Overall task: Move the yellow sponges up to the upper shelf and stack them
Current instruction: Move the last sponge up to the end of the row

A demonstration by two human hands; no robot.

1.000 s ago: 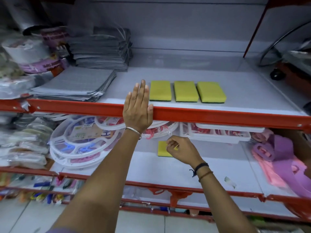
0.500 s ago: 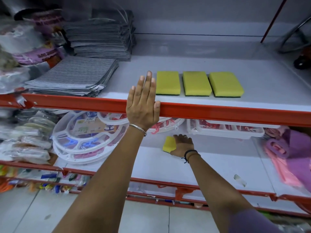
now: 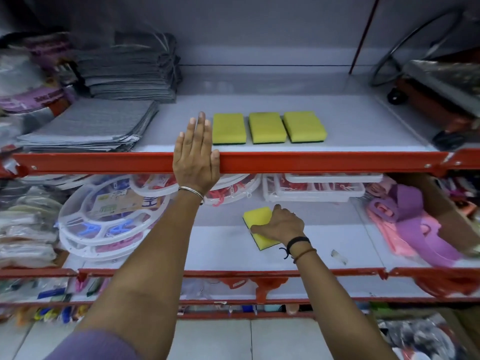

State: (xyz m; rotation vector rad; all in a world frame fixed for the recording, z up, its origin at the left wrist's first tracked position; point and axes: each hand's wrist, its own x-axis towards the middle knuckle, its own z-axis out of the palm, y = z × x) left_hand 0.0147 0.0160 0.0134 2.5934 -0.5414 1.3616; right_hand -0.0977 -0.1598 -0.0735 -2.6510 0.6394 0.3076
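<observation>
left hand [image 3: 195,162] flat on shelf rail [image 3: 311,162], right hand [image 3: 281,224] gripping yellow sponge [image 3: 257,216]

4 yellow sponges [image 3: 229,128], 2 hands [image 3: 195,162], 2 cloth stacks [image 3: 91,123]

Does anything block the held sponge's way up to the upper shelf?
Yes. The red front rail overhangs the sponge in the right hand; it must come forward first. The left hand rests beside the three sponges.

No readable text anywhere, printed card label [image 3: 118,203] on the round white plastic hanger pack [image 3: 104,224] too blurred to read, purple band lettering on the wrapped package [image 3: 33,96] at far left likewise illegible
</observation>
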